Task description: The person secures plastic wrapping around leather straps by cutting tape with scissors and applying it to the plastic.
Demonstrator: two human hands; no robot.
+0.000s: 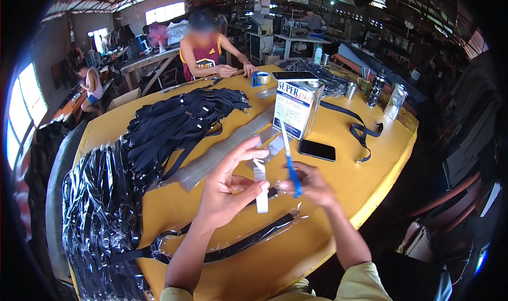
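Note:
My left hand (228, 180) is raised over the table, thumb and fingers pinching a narrow white strip (262, 198) that hangs downward. Just right of it, my right hand (313, 184) is closed around blue-handled scissors (292, 176), their blade pointing up and away from me. Below both hands, a black strap in clear plastic (248, 241) lies across the yellow table (312, 232). Behind the hands stands a tin labelled "Super" (292, 113), with a dark phone (317, 149) lying in front of it.
Plastic-wrapped black straps (98, 211) cover the left edge, beside a heap of loose black straps (180, 113). Clear plastic sleeves (222, 145) lie mid-table. A tape dispenser (260, 78), a loose strap (360, 133) and a tumbler (375, 89) sit farther back. A person (203, 49) works opposite.

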